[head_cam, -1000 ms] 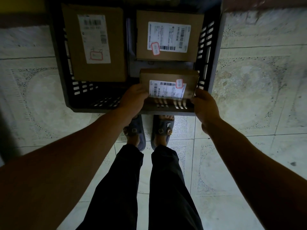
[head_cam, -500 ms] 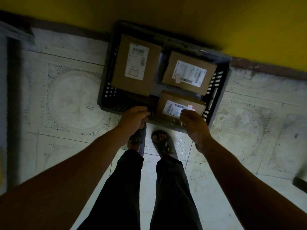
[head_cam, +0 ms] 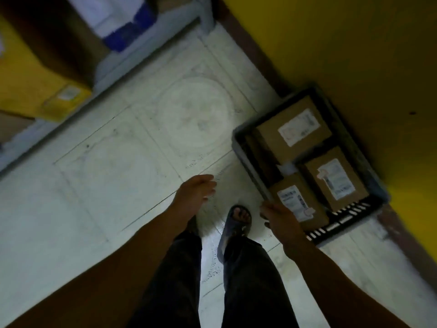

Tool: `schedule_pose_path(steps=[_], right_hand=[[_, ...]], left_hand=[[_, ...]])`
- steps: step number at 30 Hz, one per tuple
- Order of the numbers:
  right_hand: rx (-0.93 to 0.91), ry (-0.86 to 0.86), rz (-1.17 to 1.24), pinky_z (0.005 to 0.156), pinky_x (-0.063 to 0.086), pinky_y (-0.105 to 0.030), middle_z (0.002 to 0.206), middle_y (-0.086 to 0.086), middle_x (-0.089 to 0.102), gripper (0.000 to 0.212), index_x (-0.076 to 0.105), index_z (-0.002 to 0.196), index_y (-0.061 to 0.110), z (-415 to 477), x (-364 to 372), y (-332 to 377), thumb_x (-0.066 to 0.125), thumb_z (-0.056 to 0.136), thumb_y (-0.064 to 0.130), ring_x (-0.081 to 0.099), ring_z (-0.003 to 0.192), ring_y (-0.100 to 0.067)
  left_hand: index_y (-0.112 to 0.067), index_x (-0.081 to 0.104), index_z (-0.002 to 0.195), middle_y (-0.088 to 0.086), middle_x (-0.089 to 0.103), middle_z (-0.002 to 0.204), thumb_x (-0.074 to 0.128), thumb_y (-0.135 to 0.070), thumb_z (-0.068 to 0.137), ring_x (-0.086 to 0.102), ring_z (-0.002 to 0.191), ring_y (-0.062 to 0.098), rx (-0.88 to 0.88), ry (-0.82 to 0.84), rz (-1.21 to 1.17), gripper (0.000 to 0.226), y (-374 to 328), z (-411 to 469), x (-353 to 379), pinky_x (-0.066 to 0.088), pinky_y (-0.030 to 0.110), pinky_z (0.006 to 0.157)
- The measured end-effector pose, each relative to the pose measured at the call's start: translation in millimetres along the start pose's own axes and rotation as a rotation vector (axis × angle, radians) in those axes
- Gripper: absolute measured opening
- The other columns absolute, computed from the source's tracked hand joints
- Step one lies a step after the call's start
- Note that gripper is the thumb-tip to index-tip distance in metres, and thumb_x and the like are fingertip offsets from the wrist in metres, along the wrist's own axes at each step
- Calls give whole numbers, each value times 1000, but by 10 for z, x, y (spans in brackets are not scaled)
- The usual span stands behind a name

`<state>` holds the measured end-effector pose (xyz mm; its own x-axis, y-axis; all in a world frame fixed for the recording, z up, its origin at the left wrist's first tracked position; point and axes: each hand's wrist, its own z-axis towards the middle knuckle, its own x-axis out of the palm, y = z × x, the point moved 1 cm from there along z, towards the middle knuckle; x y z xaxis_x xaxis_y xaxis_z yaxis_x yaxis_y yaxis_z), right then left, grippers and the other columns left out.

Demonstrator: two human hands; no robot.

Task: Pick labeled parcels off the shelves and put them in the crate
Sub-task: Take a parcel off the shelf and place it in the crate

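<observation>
– Hands first. Left hand (head_cam: 197, 192): fingers straight and loose, holding nothing, over the floor (head_cam: 142, 150) well to the left of the crate (head_cam: 243, 155). Right hand (head_cam: 280, 220): seen from the back, over the crate's near corner. Its fingers are curled under and hidden, so I cannot tell whether they grip anything or touch the rim.
– Noted. Surroundings?
– Crate is dark plastic with slotted walls. It sits on pale patterned tiles, close beside a yellow wall (head_cam: 354, 55). Across the floor from the crate, a grey shelf (head_cam: 123, 58) carries a yellow box (head_cam: 35, 91) and a blue-and-white item (head_cam: 123, 24), too blurred to identify. One foot in a sandal (head_cam: 236, 221) stands just left of the crate's near corner, with dark trousers (head_cam: 248, 280) below it.
– Obstructions?
– Right hand covers the crate's near corner and one edge of the nearest parcel (head_cam: 298, 204).
– Parcels?
– Three inside the crate, all brown cardboard, each with a white label face up. Nearest parcel lies at the crate's near end. Wall-side parcel (head_cam: 335, 178) is just beside it, towards the wall. Farthest parcel (head_cam: 293, 136) is at the far end and shows the largest face. Label print unreadable; frame smeared.
</observation>
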<state>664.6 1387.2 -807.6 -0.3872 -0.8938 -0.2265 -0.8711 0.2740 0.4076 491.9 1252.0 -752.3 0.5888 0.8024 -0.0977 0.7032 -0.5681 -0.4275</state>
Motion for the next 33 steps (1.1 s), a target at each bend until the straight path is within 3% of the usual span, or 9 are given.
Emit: schedule_pose_path(steps=[2, 4, 9, 14, 18, 23, 26, 29, 33], right_hand=[[-23, 44, -94, 100, 48, -49, 113, -10, 66, 9, 63, 96, 25, -50, 185, 162, 53, 98, 25, 62, 110, -31], [-86, 108, -204, 100, 48, -46, 106, -8, 63, 16, 64, 105, 17, -107, 515, 382, 50, 100, 23, 62, 103, -30], [-166, 213, -411, 103, 45, -39, 126, -9, 62, 30, 60, 126, 13, -252, 1268, 749, 52, 99, 25, 58, 118, -28], [-219, 236, -612, 98, 48, -50, 109, -7, 66, 20, 65, 103, 21, -511, 2060, 837, 50, 98, 34, 61, 104, -26], [-216, 293, -721, 99, 48, -45, 110, 2, 66, 16, 63, 110, 29, -935, 3040, 780, 55, 97, 30, 61, 104, -18], [-190, 331, -840, 101, 48, -46, 112, 3, 67, 18, 65, 112, 27, -1518, 4243, 648, 58, 95, 27, 62, 106, -17], [-200, 378, -927, 101, 47, -45, 115, 4, 67, 10, 64, 100, 39, -1717, 4996, 592, 59, 91, 37, 62, 107, -17], [-258, 421, -1018, 103, 45, -42, 118, 9, 63, 19, 68, 93, 48, -1810, 5593, 634, 58, 78, 53, 58, 113, -18], [-260, 488, -1024, 93, 51, -45, 106, -2, 69, 10, 70, 92, 27, -1846, 6420, 800, 61, 91, 31, 64, 98, -24]], left_hand=[[-12, 62, 113, 10, 66, 109, 54, -7, 95, 62, 101, 23, 11, -50, -87, 20, 123, -94, -283, 46, 31, 89], [-10, 61, 116, 7, 67, 104, 53, -7, 96, 62, 96, 22, 13, -111, -203, 22, 309, -183, -637, 46, 30, 86], [-7, 59, 115, 5, 65, 94, 51, -2, 96, 60, 83, 18, -8, -213, -514, 22, 786, -404, -1379, 43, 25, 73], [-5, 59, 122, 9, 66, 107, 51, -6, 97, 61, 103, 25, -14, -251, -672, 26, 1357, -623, -2026, 46, 32, 89], [-9, 61, 119, 11, 67, 115, 52, -7, 97, 62, 107, 25, -24, -303, -821, 24, 1959, -886, -2861, 48, 29, 84], [-7, 62, 119, 12, 68, 114, 54, -5, 95, 62, 110, 28, -65, -364, -996, 26, 2558, -1310, -3921, 45, 40, 101], [-8, 62, 117, 11, 68, 113, 54, -6, 95, 62, 109, 26, -36, -393, -1066, 24, 2814, -1473, -4549, 45, 36, 96], [-9, 62, 118, 10, 68, 113, 55, -8, 95, 63, 105, 24, -19, -422, -1101, 24, 2958, -1537, -4993, 47, 30, 90], [-12, 63, 115, 5, 70, 108, 55, -11, 95, 65, 101, 20, -20, -467, -1135, 22, 3197, -1459, -5600, 48, 32, 92]])
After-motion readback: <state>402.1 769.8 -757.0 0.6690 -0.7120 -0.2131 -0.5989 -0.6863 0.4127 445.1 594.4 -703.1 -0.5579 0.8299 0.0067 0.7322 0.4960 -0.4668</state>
